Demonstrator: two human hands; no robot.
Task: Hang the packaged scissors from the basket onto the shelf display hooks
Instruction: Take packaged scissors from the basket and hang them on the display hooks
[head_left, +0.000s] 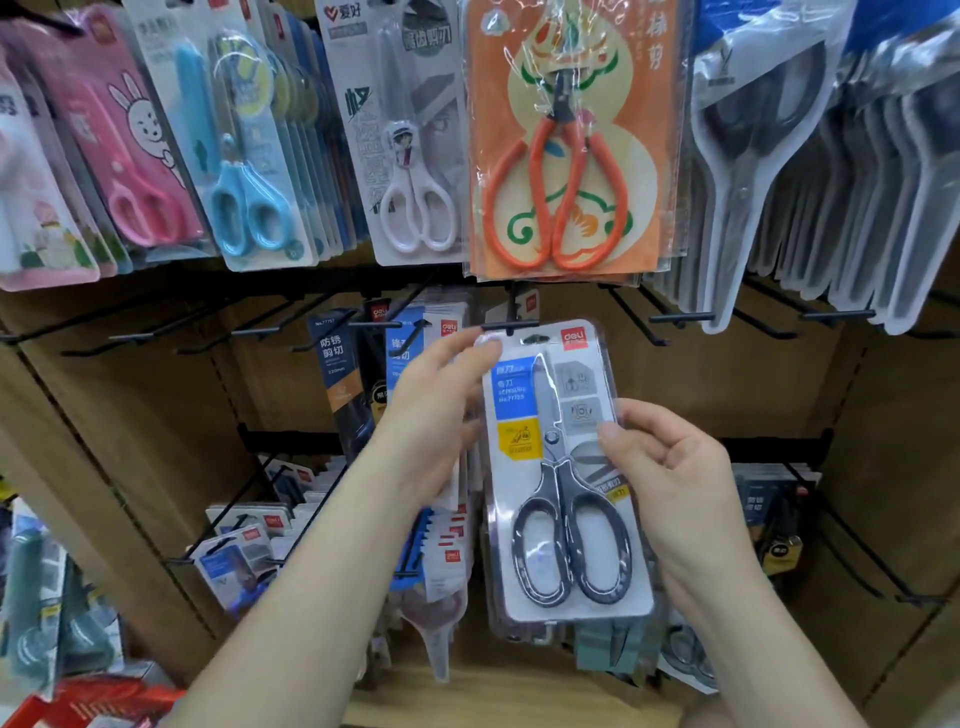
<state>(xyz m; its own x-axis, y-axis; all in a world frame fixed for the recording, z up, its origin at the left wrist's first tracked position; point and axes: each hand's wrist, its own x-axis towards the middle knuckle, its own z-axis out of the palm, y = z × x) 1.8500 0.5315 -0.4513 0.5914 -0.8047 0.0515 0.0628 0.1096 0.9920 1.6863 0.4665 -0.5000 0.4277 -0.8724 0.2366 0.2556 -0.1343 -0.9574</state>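
One wide-angle camera, worn on the person's head, faces forward and slightly down at the brown display wall (727, 374), close enough that its rows of hooks (680, 317) span the frame.

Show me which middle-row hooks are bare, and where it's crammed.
Bare: the black hooks left of the dark-blue packs, and the right-hand hooks beside the held pack, below the grey-handled scissors. Crammed: the top row and the lower-left packs.

Both hands (436, 415) (675, 467) pinch scissors pack (566, 467) at hook (511, 326).
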